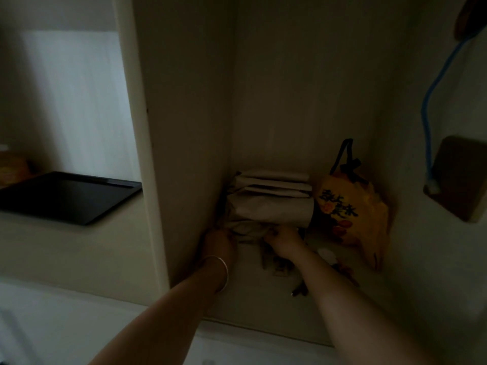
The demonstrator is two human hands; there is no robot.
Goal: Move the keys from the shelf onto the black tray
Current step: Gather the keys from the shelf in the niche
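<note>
Darkness covers most of the scene, so small things are hard to read. At nine o'clock the black tray (66, 197) lies flat on a pale counter (52, 248) with nothing visible in it; a yellowish packet (13, 167) sits just beyond its far left corner. A white partition (147, 154) divides that side from the shelf (258, 299) alcove at the centre.

Inside the alcove, the left hand (220, 243), with a bangle (220, 272) on its wrist, is pressed against the lower left edge of a folded paper bundle (268, 204); its fingers are buried in shadow and I cannot tell whether they grip anything. The right hand (283, 239) is curled at the bundle's lower front edge, fingers bent inward, but what they close on is not clear.

The keys (274, 262) appear as a dim metallic cluster on the shelf, just below and touching the right hand, roughly at six o'clock from the bundle. They should be light, rigid and jangly, prone to splay; pinching the ring or bunching them in the palm would be safest.

At three o'clock a yellow printed bag (353, 214) leans in the corner, contents hidden. Further right a blue cord (434, 88) hangs on the wall.
</note>
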